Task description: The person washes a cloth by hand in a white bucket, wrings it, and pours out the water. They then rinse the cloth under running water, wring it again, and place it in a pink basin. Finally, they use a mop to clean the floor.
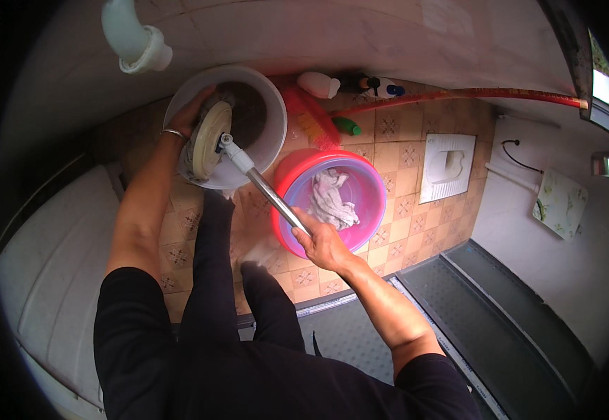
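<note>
A round mop head (214, 142) with a cream disc and grey fringe is tilted over a white bucket (274, 105), which holds dark, murky water (254, 113). My left hand (193, 113) reaches into the bucket at the far edge of the mop head; its fingers are partly hidden, so its hold is unclear. My right hand (322, 241) grips the metal mop pole (275, 197), which slopes down from the head's swivel joint. Beneath the pole stand nested red and purple basins (375, 197) with a wet whitish cloth (330, 199) inside.
A red-bristled broom (317, 123), a green bottle (346, 126) and several other bottles (319, 85) lie or stand by the wall. A squat toilet (447, 168) is set into the tiled floor at right. A white pipe (134, 42) hangs upper left; a grey step (346, 325) is near my legs.
</note>
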`<act>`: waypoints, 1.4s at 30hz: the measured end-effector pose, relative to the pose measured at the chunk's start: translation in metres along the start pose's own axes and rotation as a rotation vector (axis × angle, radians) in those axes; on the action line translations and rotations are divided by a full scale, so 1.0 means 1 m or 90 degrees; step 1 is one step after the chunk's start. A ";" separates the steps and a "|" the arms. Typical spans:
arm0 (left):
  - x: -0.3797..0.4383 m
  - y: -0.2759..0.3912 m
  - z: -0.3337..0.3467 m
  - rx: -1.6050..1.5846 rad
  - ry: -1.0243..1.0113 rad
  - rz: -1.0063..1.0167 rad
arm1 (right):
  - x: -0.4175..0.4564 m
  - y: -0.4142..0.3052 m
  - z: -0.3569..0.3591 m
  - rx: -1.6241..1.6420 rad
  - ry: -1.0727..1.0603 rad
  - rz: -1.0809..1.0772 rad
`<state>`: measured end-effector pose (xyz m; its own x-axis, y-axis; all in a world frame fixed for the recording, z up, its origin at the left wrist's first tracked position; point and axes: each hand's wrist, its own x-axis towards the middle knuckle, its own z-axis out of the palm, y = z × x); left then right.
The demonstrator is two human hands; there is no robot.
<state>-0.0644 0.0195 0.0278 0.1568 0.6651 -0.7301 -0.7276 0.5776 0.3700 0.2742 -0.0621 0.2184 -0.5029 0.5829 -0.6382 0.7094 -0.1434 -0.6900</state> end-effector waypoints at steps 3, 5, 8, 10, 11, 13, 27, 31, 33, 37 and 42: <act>0.012 -0.007 -0.021 0.057 -0.040 0.029 | 0.002 -0.003 0.003 0.059 -0.018 0.006; 0.028 -0.013 -0.032 0.195 0.011 0.137 | 0.003 -0.005 0.005 0.066 -0.021 0.018; 0.038 -0.015 -0.026 0.400 0.143 0.309 | 0.005 -0.013 0.003 0.086 -0.027 0.061; 0.034 -0.012 -0.003 0.405 0.186 0.340 | 0.005 -0.014 0.004 0.102 -0.023 0.069; 0.038 -0.013 -0.004 0.450 0.198 0.340 | 0.005 -0.011 0.007 0.111 -0.016 0.060; 0.045 -0.011 -0.011 0.539 0.227 0.342 | 0.004 -0.011 0.009 0.115 -0.015 0.051; 0.035 -0.015 0.023 0.362 0.060 0.214 | -0.004 -0.015 0.008 0.415 -0.148 0.300; -0.013 0.024 0.027 0.285 -0.069 0.113 | -0.018 -0.009 0.001 0.466 -0.153 0.316; -0.036 0.041 0.010 0.337 -0.017 0.143 | -0.023 -0.007 -0.005 0.519 -0.160 0.313; -0.096 0.026 -0.021 0.204 0.127 0.127 | -0.029 -0.009 -0.011 0.578 -0.177 0.285; -0.103 -0.036 -0.024 -0.092 0.133 -0.074 | -0.036 -0.013 -0.008 0.531 -0.168 0.296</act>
<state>-0.0702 -0.0806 0.0758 0.1141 0.4776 -0.8711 -0.8028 0.5609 0.2023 0.2871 -0.0750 0.2527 -0.4281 0.1433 -0.8923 0.3403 -0.8891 -0.3060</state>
